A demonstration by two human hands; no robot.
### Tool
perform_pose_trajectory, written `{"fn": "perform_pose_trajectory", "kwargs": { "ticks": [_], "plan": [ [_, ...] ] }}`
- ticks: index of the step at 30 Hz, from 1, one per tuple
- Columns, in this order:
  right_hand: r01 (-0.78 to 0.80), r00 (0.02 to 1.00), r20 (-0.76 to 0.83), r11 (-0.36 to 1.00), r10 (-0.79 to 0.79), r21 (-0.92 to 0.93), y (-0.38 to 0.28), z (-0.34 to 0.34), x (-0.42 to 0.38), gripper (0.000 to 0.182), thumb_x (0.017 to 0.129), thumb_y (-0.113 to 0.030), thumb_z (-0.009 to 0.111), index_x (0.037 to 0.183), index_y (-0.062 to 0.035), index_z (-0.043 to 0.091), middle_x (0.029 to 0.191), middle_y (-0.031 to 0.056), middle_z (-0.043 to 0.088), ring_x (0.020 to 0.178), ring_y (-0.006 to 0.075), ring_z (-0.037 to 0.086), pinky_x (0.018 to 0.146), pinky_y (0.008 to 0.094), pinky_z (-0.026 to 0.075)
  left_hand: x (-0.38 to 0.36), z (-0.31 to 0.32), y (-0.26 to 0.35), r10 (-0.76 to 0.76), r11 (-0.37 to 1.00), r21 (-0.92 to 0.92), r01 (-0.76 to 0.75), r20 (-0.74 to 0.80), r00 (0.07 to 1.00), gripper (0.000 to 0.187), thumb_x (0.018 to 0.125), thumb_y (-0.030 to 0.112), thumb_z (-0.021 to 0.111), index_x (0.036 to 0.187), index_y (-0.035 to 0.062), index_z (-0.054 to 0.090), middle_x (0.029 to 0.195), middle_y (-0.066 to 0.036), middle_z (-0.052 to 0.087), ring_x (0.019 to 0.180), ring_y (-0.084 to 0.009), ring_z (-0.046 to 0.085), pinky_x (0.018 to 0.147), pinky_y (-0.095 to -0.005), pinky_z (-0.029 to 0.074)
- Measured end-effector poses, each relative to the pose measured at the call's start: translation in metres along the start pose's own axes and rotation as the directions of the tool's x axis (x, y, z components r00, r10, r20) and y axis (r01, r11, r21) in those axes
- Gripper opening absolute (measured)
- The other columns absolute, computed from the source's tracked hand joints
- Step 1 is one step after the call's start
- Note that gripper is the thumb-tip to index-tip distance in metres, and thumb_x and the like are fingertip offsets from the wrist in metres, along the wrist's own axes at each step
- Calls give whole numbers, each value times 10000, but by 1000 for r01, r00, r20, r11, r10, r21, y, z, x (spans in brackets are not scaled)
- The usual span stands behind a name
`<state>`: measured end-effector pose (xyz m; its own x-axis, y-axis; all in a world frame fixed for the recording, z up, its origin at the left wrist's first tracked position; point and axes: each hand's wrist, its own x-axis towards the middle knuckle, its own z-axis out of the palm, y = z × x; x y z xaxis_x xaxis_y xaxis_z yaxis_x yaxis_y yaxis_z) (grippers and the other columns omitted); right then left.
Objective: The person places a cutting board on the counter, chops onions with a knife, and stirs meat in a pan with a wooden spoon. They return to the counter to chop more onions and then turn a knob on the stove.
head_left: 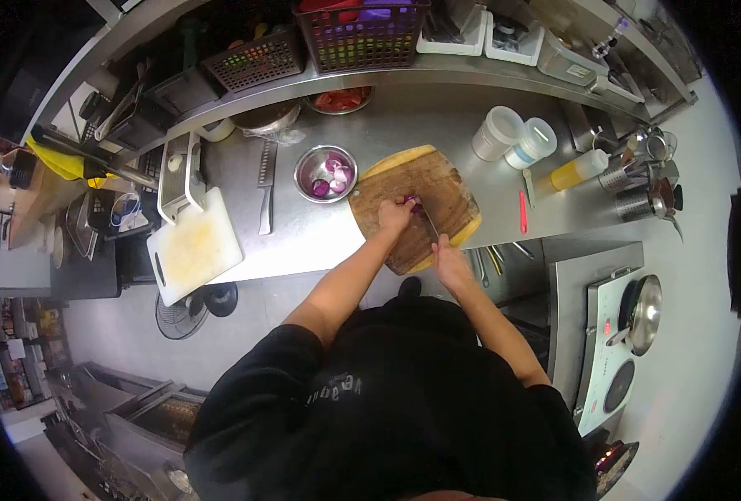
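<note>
On the wooden cutting board (441, 179), my left hand (395, 215) has its fingers closed on a piece of red onion (414, 200). My right hand (447, 255) grips a kitchen knife (429, 224) by the handle, its blade reaching up to the onion. Fingers and blade partly cover the onion. Just left of the board stands a steel bowl (300, 177) with several peeled red onions (337, 172) in it.
A long knife (266, 188) lies left of the bowl, near a white cutting board (199, 250) jutting over the counter edge. To the right are white tubs (498, 134), a yellow squeeze bottle (575, 171) and a red-handled tool (522, 212). A shelf with baskets (362, 37) overhangs the back.
</note>
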<state>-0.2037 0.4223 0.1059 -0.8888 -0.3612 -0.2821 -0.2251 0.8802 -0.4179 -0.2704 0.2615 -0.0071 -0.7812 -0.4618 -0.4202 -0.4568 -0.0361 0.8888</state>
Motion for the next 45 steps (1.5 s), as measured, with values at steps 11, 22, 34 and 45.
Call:
{"fn": "perform_pose_trajectory", "kwargs": {
  "ticks": [11, 22, 34, 45],
  "plan": [
    [-21, 983, 180, 998, 31, -53, -4, -13, 32, 256, 958, -196, 410, 1020, 49, 453, 888, 325, 615, 878, 475, 603, 775, 533, 465, 3, -3, 2, -19, 1000, 21, 19, 2, 1000, 290, 764, 264, 737, 877, 0, 697, 628, -109, 663, 550, -173, 640, 564, -303, 497],
    [9, 989, 149, 1000, -12, 19, 10, 21, 57, 280, 960, -223, 410, 1026, 47, 447, 871, 329, 613, 869, 477, 602, 777, 536, 463, -3, -4, 5, -14, 1000, -17, 14, 26, 1000, 246, 769, 248, 723, 836, 11, 713, 672, -122, 676, 597, -192, 662, 615, -322, 517],
    [130, 983, 90, 951, -161, 281, 63, 41, 76, 326, 972, -310, 436, 990, 15, 437, 627, 249, 592, 452, 356, 588, 426, 451, 475, -32, 5, 11, 614, 709, 409, -575, 43, 788, 359, 745, 143, 704, 1055, 19, 573, 981, -202, 584, 938, -351, 566, 834, -402, 461],
    [153, 988, -2, 984, -154, 96, 56, 25, 53, 303, 970, -297, 411, 982, 1, 466, 769, 289, 622, 749, 478, 604, 676, 561, 461, -23, -41, 18, 623, 487, 581, -652, 292, 726, 424, 739, 131, 704, 1151, 84, 619, 986, -180, 580, 980, -375, 544, 871, -427, 440]
  ]
}}
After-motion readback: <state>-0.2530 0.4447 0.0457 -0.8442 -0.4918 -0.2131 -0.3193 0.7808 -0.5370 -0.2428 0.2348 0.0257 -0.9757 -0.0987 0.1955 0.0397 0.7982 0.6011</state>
